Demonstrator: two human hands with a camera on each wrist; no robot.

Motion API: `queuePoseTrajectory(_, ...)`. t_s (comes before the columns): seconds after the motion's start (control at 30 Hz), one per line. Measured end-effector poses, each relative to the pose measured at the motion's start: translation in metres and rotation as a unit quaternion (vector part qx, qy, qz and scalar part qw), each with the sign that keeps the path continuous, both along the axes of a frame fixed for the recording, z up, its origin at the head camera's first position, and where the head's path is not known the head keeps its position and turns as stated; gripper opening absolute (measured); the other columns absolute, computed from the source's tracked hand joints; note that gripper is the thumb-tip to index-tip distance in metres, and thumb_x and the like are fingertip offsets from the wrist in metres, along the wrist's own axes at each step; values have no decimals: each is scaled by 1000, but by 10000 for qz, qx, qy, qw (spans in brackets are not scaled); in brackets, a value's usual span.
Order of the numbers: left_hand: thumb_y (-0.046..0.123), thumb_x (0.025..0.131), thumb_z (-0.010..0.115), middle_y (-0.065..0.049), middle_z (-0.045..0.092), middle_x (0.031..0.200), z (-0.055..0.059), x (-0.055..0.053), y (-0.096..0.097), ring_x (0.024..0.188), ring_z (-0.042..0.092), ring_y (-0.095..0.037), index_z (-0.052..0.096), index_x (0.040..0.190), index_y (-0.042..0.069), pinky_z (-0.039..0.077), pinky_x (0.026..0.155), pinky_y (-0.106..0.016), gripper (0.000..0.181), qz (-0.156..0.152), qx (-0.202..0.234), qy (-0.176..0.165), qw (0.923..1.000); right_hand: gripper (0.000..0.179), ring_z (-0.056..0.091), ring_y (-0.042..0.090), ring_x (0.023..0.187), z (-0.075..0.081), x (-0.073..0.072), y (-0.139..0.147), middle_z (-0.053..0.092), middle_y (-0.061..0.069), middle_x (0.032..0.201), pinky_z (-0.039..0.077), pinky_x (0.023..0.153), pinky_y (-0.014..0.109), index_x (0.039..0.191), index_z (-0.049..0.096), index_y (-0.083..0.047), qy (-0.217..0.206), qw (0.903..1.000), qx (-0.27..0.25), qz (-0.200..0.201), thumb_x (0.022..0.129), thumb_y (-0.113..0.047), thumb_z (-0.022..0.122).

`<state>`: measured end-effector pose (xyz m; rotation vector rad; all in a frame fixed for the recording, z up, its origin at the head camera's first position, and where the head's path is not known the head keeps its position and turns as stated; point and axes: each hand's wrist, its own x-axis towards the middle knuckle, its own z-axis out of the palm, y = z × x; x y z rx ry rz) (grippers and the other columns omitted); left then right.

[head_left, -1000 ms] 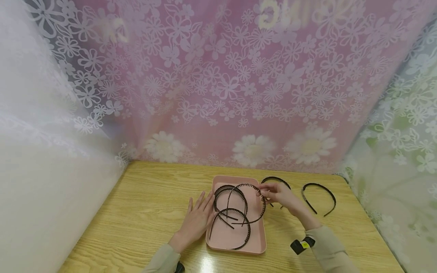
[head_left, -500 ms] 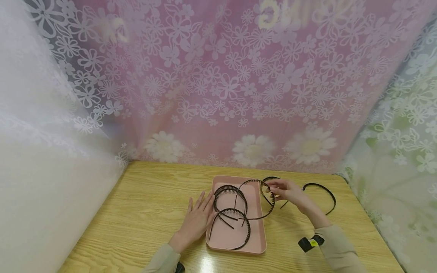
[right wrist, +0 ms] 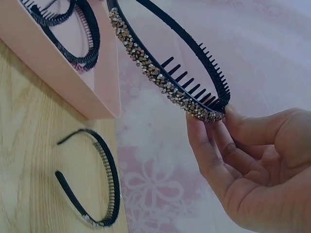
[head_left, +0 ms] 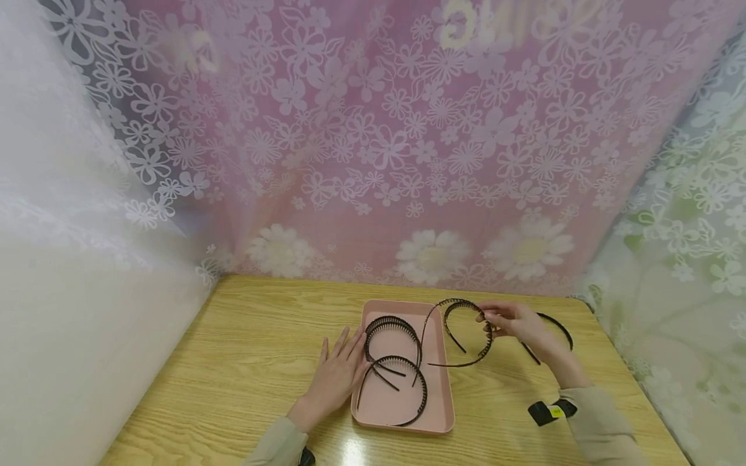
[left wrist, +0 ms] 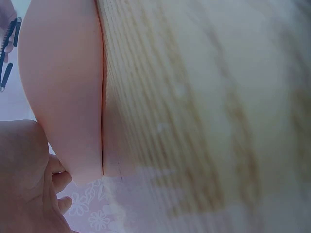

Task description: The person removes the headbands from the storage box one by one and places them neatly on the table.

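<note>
My right hand [head_left: 519,323] pinches a black toothed headband [right wrist: 170,92] between thumb and fingers, raised above the table to the right of the tray. Brownish sparkling stones cover the outer side of its band in the right wrist view. My left hand [head_left: 335,375] rests at the left side of the pink tray [head_left: 438,424], fingers straight and spread. Several black headbands [head_left: 425,391] lie overlapping inside the tray. In the head view, another headband [head_left: 447,331] lies on the table beyond the held one and partly overlaps it in sight.
One more black headband [head_left: 559,323] lies on the wooden table [head_left: 250,349] at the right, partly hidden by my right hand. A pink floral curtain [head_left: 350,162] hangs behind the table, with pale curtains at both sides.
My right hand has moved right with the held headband, from over the tray to beyond its right edge. My left hand and the headbands in the tray have stayed put.
</note>
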<state>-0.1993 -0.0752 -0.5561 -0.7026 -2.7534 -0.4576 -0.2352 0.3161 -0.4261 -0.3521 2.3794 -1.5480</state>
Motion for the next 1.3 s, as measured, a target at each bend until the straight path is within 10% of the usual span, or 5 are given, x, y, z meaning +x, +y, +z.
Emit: queuePoseTrajectory(1.3, 33, 107, 51, -10, 37, 162, 0, -1, -1, 151, 28, -37, 42, 155, 5, 23, 114, -72, 57, -27, 15, -71, 10000, 41, 66, 12, 89, -6, -5, 59, 70, 19, 116, 58, 82, 43, 139, 51, 15, -7, 9906, 1185, 686, 106, -11, 52)
